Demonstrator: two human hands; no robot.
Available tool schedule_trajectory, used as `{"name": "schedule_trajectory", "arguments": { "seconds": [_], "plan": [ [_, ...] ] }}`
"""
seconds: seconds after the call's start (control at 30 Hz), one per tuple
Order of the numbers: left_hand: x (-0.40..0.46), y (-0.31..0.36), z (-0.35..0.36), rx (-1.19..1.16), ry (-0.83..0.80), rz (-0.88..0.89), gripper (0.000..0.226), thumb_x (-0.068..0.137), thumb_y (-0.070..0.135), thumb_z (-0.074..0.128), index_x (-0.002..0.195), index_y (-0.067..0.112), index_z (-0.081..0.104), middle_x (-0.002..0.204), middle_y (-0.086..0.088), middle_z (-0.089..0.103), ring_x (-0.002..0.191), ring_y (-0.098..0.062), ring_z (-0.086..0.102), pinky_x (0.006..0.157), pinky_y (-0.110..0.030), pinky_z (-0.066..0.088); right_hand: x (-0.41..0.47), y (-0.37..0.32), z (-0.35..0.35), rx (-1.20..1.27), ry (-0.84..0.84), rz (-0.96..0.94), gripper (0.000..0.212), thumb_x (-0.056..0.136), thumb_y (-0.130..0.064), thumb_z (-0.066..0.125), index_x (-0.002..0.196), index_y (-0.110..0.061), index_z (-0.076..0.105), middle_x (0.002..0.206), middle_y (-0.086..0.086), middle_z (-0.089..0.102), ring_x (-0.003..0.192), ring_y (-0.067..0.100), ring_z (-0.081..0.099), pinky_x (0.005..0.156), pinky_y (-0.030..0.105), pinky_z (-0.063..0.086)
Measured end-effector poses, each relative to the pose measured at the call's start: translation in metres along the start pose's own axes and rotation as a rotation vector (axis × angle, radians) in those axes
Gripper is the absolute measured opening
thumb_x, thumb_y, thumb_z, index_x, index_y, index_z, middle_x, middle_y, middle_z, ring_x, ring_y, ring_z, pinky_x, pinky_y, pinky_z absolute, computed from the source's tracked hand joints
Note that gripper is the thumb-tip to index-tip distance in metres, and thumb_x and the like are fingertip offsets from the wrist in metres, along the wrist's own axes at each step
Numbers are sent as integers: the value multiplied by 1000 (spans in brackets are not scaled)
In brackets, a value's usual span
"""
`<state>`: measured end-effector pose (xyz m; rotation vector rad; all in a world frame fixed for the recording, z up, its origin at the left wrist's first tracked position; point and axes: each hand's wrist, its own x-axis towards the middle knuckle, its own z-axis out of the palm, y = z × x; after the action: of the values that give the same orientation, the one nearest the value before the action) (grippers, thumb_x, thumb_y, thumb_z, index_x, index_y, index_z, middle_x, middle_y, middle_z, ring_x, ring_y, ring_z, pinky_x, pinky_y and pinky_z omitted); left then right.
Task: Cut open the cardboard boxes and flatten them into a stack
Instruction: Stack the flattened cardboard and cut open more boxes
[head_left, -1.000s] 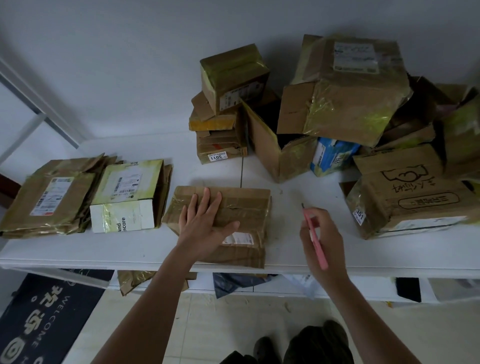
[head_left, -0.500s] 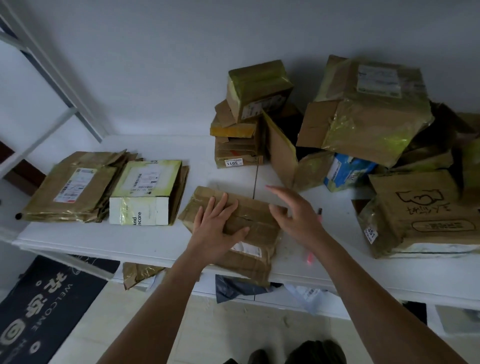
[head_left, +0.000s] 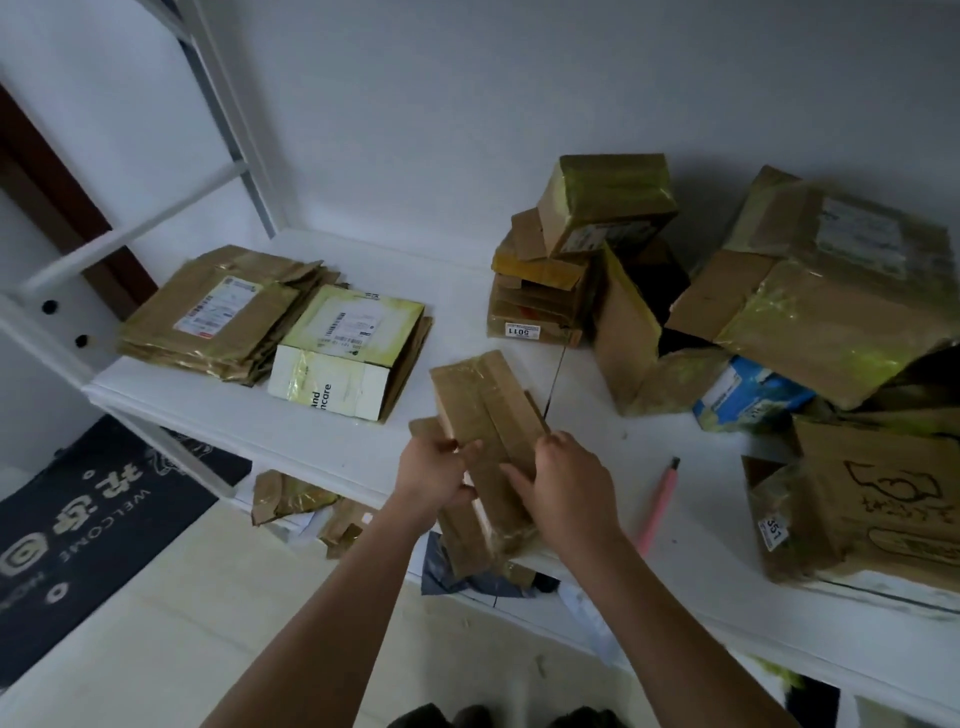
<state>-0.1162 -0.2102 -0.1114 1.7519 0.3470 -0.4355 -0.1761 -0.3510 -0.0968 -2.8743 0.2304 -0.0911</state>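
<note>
- Left hand (head_left: 434, 467) and right hand (head_left: 563, 480) both grasp one box (head_left: 485, 415), tilted up at table (head_left: 441, 332) front edge.
- Cutter (head_left: 657, 506) lies beside it, released.
- Flattened stack (head_left: 228, 317) at left end; unopened pile (head_left: 779, 312) at right, so most is left.

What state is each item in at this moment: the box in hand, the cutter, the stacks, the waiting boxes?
Brown box: taped, partly collapsed, held up over the table edge.
Left hand: grips the box's left side.
Right hand: grips its right side.
Pink cutter: lying on the white table, not held.
Flattened stack: flat, far left.
White-and-yellow box: flattened beside that stack.
Unflattened pile: heaped at right, some flaps open.
</note>
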Motion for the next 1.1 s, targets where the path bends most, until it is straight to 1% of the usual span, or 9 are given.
{"name": "schedule_trajectory", "arguments": {
  "seconds": [0.13, 0.37, 0.5, 0.6, 0.7, 0.8, 0.87, 0.97, 1.1],
  "plan": [
    [2, 2, -1, 60, 18, -1, 8, 87, 10, 72, 90, 5, 67, 82, -7, 71, 55, -13, 69, 44, -24, 53, 4, -10, 1, -120, -18, 5, 39, 95, -51, 54, 102, -14, 58, 95, 0, 60, 67, 10, 45, 59, 22, 38],
    [4, 5, -2, 160, 15, -2, 12, 88, 10, 70, 89, 0, 64, 80, -13, 68, 42, -13, 65, 38, -19, 47, 3, -19, 2, -198, 5, -21, 23, 100, -25, 53, 116, -8, 55, 95, 4, 68, 77, 13, 68, 62, 21, 50],
    [6, 4, -2, 191, 9, -9, 14, 90, 12, 69, 81, 4, 63, 78, -11, 68, 42, -12, 65, 38, -18, 46, 9, -17, -9, -33, -11, -10, 20, 102, -26, 45, 109, -10, 56, 90, 4, 66, 75, 15, 65, 59, 20, 43],
    [6, 4, -2, 186, -15, 1, 6, 91, 10, 67, 91, 8, 62, 85, -8, 68, 51, -15, 68, 41, -18, 48, 14, -5, -21, 155, -81, -10, 14, 102, -22, 44, 94, -14, 53, 81, 2, 59, 65, 11, 56, 53, 18, 42],
    [6, 3, -5, 167, -31, 3, 4, 92, 8, 64, 94, 10, 61, 89, -7, 68, 58, -16, 69, 43, -20, 50, 20, 25, -30, 464, -113, 91, 27, 101, -14, 43, 75, -20, 45, 68, -3, 47, 54, 6, 42, 45, 14, 36],
    [4, 3, -5, 177, -29, 19, 6, 93, 10, 64, 91, 12, 59, 87, -5, 67, 56, -15, 69, 43, -19, 50, 14, 50, -22, 591, -137, 229, 14, 104, -18, 43, 97, -19, 56, 86, -5, 56, 78, 12, 54, 62, 17, 37],
    [3, 4, -3, 202, -20, 37, 7, 94, 12, 64, 89, 13, 58, 86, -4, 66, 60, -15, 67, 41, -16, 48, 0, 54, -5, 582, -41, 306, 21, 99, -16, 54, 120, -15, 58, 105, 0, 59, 97, 18, 56, 80, 20, 37],
    [1, 2, -1, 187, -15, 51, 10, 94, 15, 65, 100, 10, 60, 88, -2, 66, 69, -16, 67, 41, -17, 49, -23, 47, 14, 486, 253, 232, 10, 90, -4, 66, 98, -7, 71, 94, 6, 65, 87, 26, 61, 81, 1, 26],
    [-3, 5, -4, 98, -6, 56, 33, 89, 15, 70, 114, 23, 50, 102, -2, 62, 88, -23, 66, 55, -32, 60, -44, 44, 23, 786, 81, 230, 26, 95, -30, 59, 85, -9, 69, 78, 6, 62, 73, 19, 60, 66, 23, 49]
  ]
}}
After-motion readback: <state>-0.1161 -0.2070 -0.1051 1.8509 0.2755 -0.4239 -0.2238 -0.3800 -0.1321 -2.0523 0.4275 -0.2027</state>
